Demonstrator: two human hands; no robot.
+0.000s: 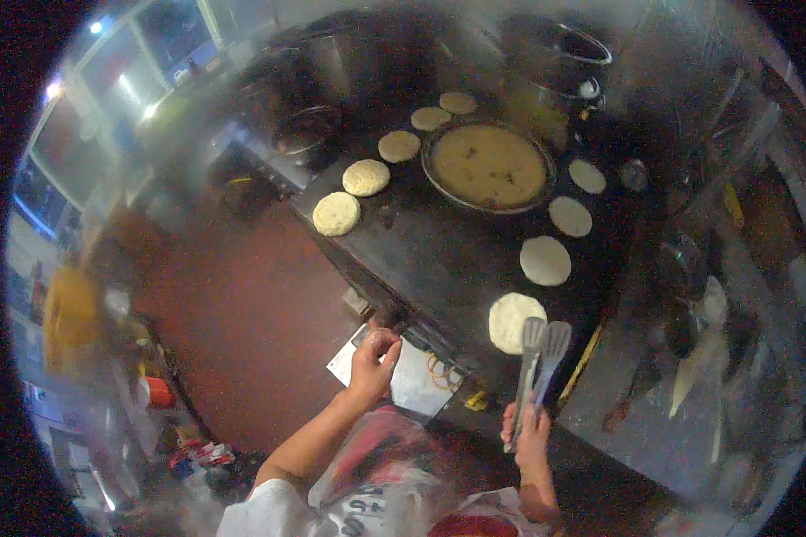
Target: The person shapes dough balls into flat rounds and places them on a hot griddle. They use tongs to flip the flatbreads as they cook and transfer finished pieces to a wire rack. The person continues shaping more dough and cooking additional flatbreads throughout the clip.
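Note:
My right hand (529,433) grips metal tongs (541,366) with two slotted, spatula-like ends. Those ends reach over the lower edge of a pale flat dough round (510,322) on the dark griddle (436,258); whether they touch it I cannot tell. Past it, on the right side, lie more pale rounds, among them a flat round (545,260). My left hand (376,359) is at the griddle's front edge with fingers curled, above a white panel (420,382); any contents of its grasp are hidden. A thicker yellowish round (336,214) sits at the griddle's left edge.
A wide round pan (490,166) of brownish liquid stands on the griddle's far part, with several rounds beside it. To the right is a grey counter (635,396) with blurred utensils. Reddish floor (242,322) and an orange-red container (156,393) are left.

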